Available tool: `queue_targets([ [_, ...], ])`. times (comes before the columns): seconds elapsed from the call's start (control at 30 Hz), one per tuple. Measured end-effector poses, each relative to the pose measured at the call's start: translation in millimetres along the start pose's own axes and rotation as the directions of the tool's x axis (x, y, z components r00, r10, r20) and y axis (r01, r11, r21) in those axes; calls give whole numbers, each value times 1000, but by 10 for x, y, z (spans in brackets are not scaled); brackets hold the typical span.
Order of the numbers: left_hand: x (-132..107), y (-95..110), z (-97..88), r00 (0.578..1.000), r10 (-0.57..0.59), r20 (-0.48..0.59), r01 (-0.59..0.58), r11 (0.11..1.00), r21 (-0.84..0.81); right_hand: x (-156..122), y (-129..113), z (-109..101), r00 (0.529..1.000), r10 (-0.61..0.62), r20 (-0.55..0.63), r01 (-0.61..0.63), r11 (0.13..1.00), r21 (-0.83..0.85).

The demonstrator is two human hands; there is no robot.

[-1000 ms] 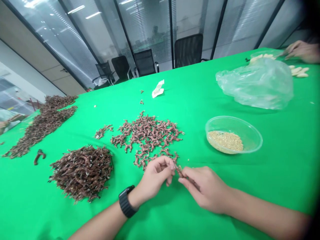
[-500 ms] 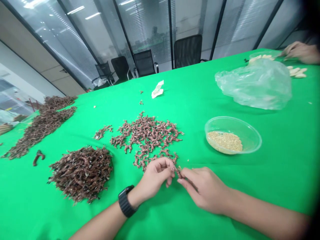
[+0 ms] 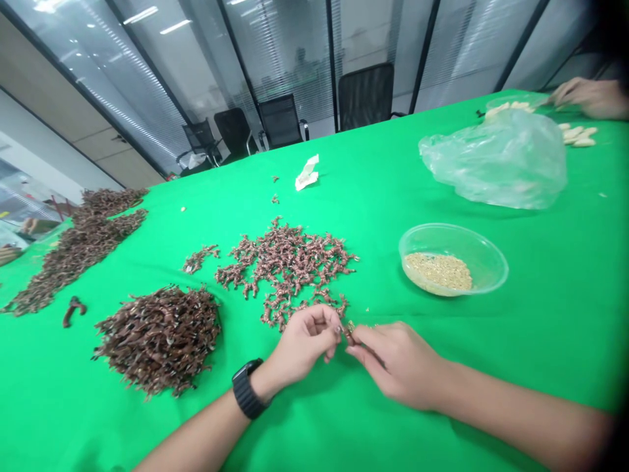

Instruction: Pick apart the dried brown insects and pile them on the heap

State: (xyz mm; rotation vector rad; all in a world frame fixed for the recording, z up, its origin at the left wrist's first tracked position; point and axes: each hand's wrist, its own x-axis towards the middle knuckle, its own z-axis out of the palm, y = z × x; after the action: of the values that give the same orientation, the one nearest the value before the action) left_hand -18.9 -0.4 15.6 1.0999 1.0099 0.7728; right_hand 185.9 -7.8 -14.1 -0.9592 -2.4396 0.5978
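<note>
Near the front middle of the table, my right hand (image 3: 400, 357) pinches a small brown figure (image 3: 348, 335), which looks like a little animal with legs. Close against it on the left, my left hand (image 3: 309, 337), with a black watch on the wrist, has thumb and forefinger pressed together at the figure's end; what lies between those fingertips is too small to make out. Tiny gold bits show beside the figure. Just behind my hands spreads a loose pile of similar brown figures (image 3: 295, 255). A clear plastic bowl (image 3: 484, 278) to the right contains many small gold pieces (image 3: 439, 270).
A dense heap of brown figures (image 3: 160, 341) lies at left, with a longer heap (image 3: 86, 242) beyond. A clear plastic bag (image 3: 496, 160) and cream-coloured pieces (image 3: 577, 136) are at far right, near another person's hand (image 3: 590, 98). Crumpled paper (image 3: 307, 174) lies farther back.
The view has shifted slightly, so most things sit a little higher and farther left. My hands keep nearly the same pinch around the figure.
</note>
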Motion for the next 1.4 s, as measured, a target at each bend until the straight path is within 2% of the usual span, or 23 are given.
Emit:
queue_targets([
  [0.1, -23, -25, 0, 998, 66, -17, -64, 994, 91, -2, 7, 0, 1000, -11, -1, 11, 1000, 17],
  [0.2, -60, -30, -17, 979, 201, -23, -184, 933, 310, 4, 3, -17, 1000, -22, 1, 21, 998, 66],
  [0.3, -88, -25, -55, 929, 366, 51, -327, 748, 577, 18, -4, -39, 1000, -8, 8, 7, 993, 122],
  [0.37, -99, -20, -80, 887, 442, 131, -404, 607, 685, 27, -9, -49, 1000, 4, 10, -6, 988, 155],
  [0.43, -109, -9, -89, 861, 478, 174, -442, 533, 722, 31, -15, -59, 1000, 14, 9, -15, 983, 185],
  [0.47, -114, 1, -86, 857, 485, 171, -445, 532, 721, 30, -20, -63, 1000, 18, 12, -20, 980, 199],
  [0.53, -125, 25, -63, 867, 481, 132, -428, 583, 690, 22, -29, -70, 1000, 22, 14, -25, 977, 213],
  [0.63, -125, 51, -2, 921, 389, 23, -334, 757, 562, 5, -30, -65, 999, 29, 18, -32, 983, 182],
  [0.7, -108, 50, 32, 967, 250, -44, -218, 908, 358, -4, -16, -47, 1000, 18, -4, -17, 989, 144],
  [0.77, -81, 36, 46, 993, 106, -61, -99, 989, 111, -10, 4, -25, 999, -1, -33, 5, 994, 109],
  [0.87, -46, 24, 32, 999, -33, -25, 30, 994, -109, -12, 26, -2, 996, -39, -77, 44, 997, 60],
  [1.03, -42, 66, 7, 981, -173, 83, 191, 926, -326, -11, 26, 3, 990, -95, -107, 94, 995, -16],
  [1.27, -76, 144, 48, 969, -219, 113, 246, 890, -385, -11, 31, 0, 991, -98, -96, 91, 993, -76],
  [1.4, -68, 144, 37, 966, -235, 106, 258, 886, -385, -14, 36, 2, 987, -97, -128, 87, 993, -79],
])
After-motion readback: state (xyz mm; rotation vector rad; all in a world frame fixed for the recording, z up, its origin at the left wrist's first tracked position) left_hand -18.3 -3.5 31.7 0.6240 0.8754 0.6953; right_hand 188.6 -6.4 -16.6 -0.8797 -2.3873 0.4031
